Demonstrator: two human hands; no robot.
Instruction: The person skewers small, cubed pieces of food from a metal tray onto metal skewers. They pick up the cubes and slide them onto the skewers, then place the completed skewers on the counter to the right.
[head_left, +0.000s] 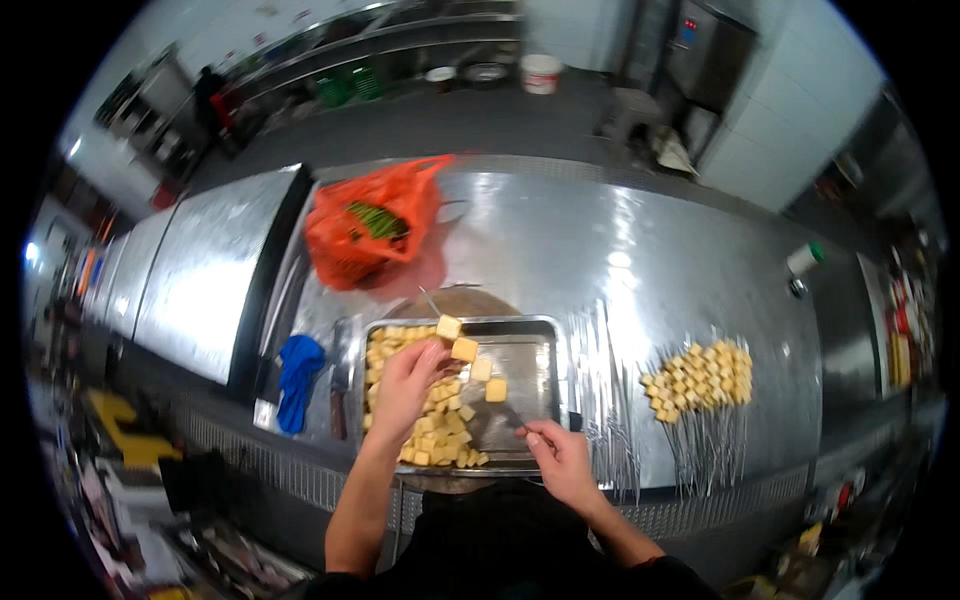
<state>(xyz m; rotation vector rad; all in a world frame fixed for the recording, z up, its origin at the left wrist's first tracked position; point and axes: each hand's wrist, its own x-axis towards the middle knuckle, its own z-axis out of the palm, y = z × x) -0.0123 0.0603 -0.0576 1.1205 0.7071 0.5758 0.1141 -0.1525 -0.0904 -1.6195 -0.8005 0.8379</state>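
My right hand (559, 457) grips the lower end of a thin metal skewer (517, 417), which slants up and left over a tray. Threaded on the skewer are several pale yellow cubes (496, 390), perhaps tofu, and its bare tip pokes out past the top one. My left hand (409, 382) is beside the upper cubes with fingers curled; whether they pinch a cube is hidden. Below lies a rectangular metal tray (517, 360), its left side heaped with loose yellow cubes (435, 435).
Right of the tray lie bare metal skewers (607, 390), then a pile of filled skewers (705, 379). A cleaver (339, 405) and blue cloth (300, 382) lie left. Behind stands a red plastic bag (360, 240) with green vegetables. A green-capped container (805, 259) is far right.
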